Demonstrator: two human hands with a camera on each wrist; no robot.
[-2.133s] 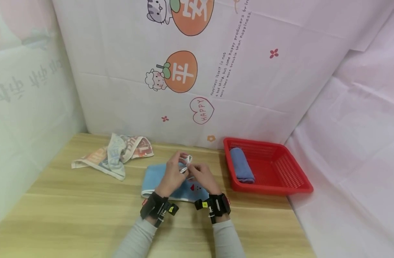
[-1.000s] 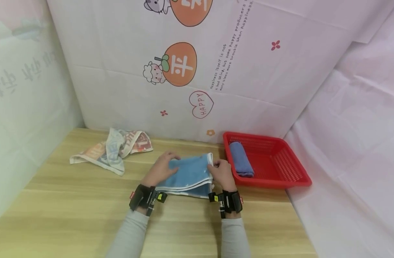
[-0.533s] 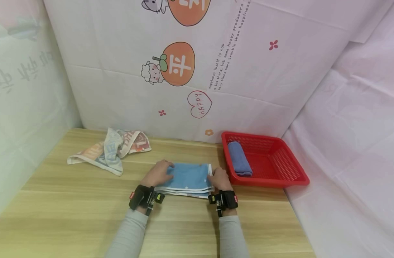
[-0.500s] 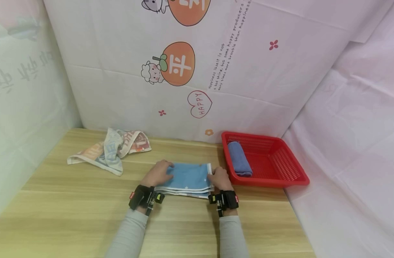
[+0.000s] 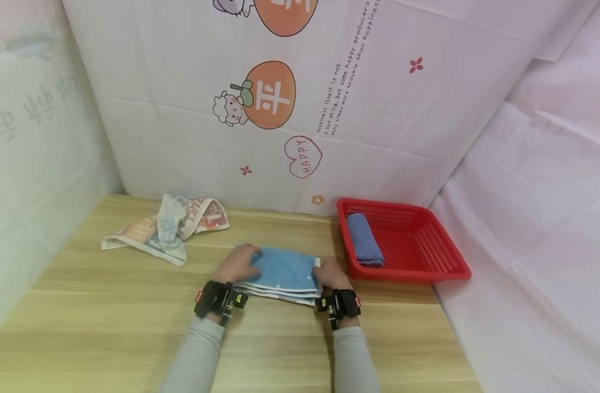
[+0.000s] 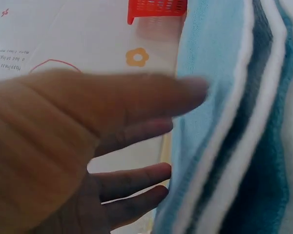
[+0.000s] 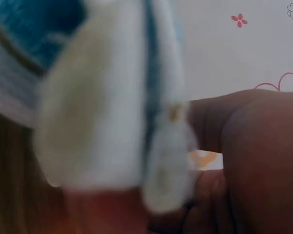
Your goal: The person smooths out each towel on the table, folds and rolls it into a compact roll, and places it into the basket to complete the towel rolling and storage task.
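A light blue towel (image 5: 285,271) with white edging lies folded in several layers on the wooden table. My left hand (image 5: 238,263) rests at its left end. In the left wrist view the thumb (image 6: 156,95) reaches straight over the top layer of the towel (image 6: 205,63), and the other fingers (image 6: 136,178) extend along its far side. At the right end, my right hand (image 5: 333,274) grips the towel's white edge, thumb on top. Close up in the right wrist view, the white-edged layers (image 7: 122,97) blur and hide part of the curled fingers.
A red perforated basket (image 5: 403,275) stands just right of my right hand, holding a rolled blue-purple towel (image 5: 365,239) along its left wall. A crumpled printed towel (image 5: 171,229) lies at the back left of the table (image 5: 108,322). White printed cloth (image 5: 192,142) encloses the back and sides.
My hands have parted from a bunched white-edged part at the middle to the towel's two ends. The towel now lies flatter in a folded stack, its right end slightly lower.
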